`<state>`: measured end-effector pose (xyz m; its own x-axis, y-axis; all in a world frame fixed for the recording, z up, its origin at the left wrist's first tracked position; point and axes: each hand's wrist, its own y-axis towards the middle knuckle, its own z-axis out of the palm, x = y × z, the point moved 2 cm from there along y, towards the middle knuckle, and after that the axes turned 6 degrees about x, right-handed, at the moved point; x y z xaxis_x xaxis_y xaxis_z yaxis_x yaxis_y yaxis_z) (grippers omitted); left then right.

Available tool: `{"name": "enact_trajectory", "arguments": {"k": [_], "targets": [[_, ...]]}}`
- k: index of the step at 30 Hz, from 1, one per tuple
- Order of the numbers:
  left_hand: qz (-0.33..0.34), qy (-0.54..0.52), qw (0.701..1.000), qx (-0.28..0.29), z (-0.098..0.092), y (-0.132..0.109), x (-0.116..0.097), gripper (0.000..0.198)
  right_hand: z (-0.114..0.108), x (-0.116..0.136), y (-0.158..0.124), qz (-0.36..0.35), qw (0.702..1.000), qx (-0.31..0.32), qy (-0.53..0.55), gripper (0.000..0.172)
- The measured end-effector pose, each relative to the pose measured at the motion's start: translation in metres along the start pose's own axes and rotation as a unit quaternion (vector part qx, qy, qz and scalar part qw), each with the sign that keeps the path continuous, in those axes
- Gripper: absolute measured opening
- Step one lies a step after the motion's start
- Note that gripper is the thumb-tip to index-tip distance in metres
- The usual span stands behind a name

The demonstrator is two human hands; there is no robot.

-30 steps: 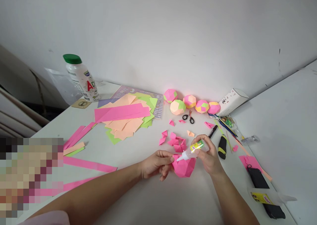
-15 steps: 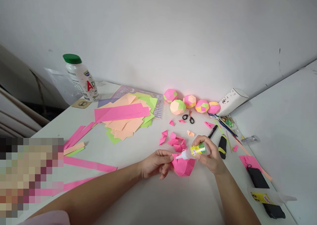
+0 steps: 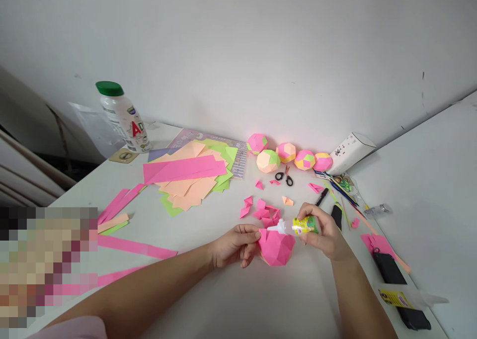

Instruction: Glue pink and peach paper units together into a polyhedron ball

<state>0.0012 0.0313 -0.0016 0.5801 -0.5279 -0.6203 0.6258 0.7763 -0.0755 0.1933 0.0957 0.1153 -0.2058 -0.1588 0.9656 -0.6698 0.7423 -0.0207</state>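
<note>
Near the front middle of the table, my left hand [image 3: 240,244] pinches the left edge of a pink folded-paper ball [image 3: 278,252] between thumb and fingers. The ball has faceted sides, and a flap stands up by my thumb. My right hand [image 3: 324,232] is wrapped round a small glue bottle [image 3: 303,225] with a yellow and green label, tipped almost level. Its white nozzle points left and lies close above the ball's upper edge; whether it touches the paper I cannot tell. Just behind the ball lie several pink folded paper pieces [image 3: 263,211].
Finished paper balls [image 3: 268,161] line the wall, with scissors [image 3: 285,176] before them. Coloured sheets [image 3: 186,172] are piled at left, near a white bottle [image 3: 124,120]. On the right are a white box [image 3: 352,152], a black case [image 3: 389,268] and a second glue bottle [image 3: 397,297].
My right hand has shifted slightly right with the glue bottle, which is now more level. The nozzle has moved a little right and up along the ball. My left hand stays in place.
</note>
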Motion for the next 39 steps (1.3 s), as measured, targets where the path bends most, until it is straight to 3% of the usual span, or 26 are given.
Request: {"name": "enact_trajectory", "arguments": {"k": [18,30,39], "targets": [[-0.014,0.015,1.0,0.0,0.0,-0.002,-0.001,0.021,-0.001,-0.005,0.001,-0.029,0.996,-0.013,0.084,0.027],[0.003,0.003,1.0,-0.004,0.005,-0.001,-0.007,0.017,0.016,-0.025,0.016,0.005,0.967,-0.079,0.241,0.032],[0.007,0.01,1.0,0.008,0.009,-0.003,-0.011,0.022,0.001,-0.03,0.008,0.005,0.959,-0.124,0.253,0.033]]}}
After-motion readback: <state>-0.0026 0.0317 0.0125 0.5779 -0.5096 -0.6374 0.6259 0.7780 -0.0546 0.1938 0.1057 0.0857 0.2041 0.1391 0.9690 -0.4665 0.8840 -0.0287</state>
